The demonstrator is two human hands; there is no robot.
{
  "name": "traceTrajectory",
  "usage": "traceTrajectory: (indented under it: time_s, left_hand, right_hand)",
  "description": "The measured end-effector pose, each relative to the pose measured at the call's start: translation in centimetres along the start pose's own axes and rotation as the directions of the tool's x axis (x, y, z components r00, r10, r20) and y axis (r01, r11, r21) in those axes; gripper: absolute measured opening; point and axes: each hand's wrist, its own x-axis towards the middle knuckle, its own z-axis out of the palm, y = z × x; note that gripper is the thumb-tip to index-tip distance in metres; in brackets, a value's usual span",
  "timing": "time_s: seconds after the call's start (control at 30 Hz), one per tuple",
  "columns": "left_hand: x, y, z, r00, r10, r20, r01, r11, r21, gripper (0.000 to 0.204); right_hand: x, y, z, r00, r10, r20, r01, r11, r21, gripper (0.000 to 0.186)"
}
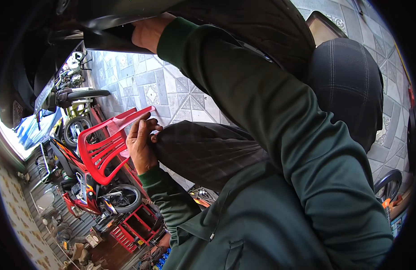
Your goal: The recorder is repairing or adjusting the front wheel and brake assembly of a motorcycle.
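Observation:
My right arm, in a dark green sleeve, stretches across to the top of the view. There my right hand (149, 33) reaches in behind a black body panel (111, 39) of what looks like a motorbike, and its fingers are hidden. My left hand (142, 144) is beside my bent knee, nothing visible in it, its fingers partly bent and apart. Close to my right upper sleeve curves a dark tyre (280, 33). From this angle, a red plastic chair (97, 148) appears just left of my left hand, apart from it.
Several motorbikes stand at the left, one of them red and black (84, 193). A red metal rack (136, 227) is at the lower left, near cluttered tools and parts. Patterned grey tiles (172, 92) cover the floor. A black ring-shaped object (388, 183) is at the right edge.

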Motion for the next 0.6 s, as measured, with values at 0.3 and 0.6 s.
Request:
traceTrajectory:
  time_s: [0.3, 0.6]
  left_hand:
    - [-0.3, 0.1, 0.2, 1.0, 0.008, -0.012, -0.008, 1.0, -0.015, 0.032]
    - [-0.4, -0.3, -0.4, 1.0, 0.008, -0.003, -0.008, 0.997, -0.071, 0.03]
  right_hand:
    - [1.6, 1.5, -2.8, 0.93, -0.224, 0.292, 0.239, 0.971, -0.015, 0.009]
    - [1.8, 1.3, -3.1, 0.91, -0.224, 0.349, 0.185, 0.972, 0.142, 0.005]
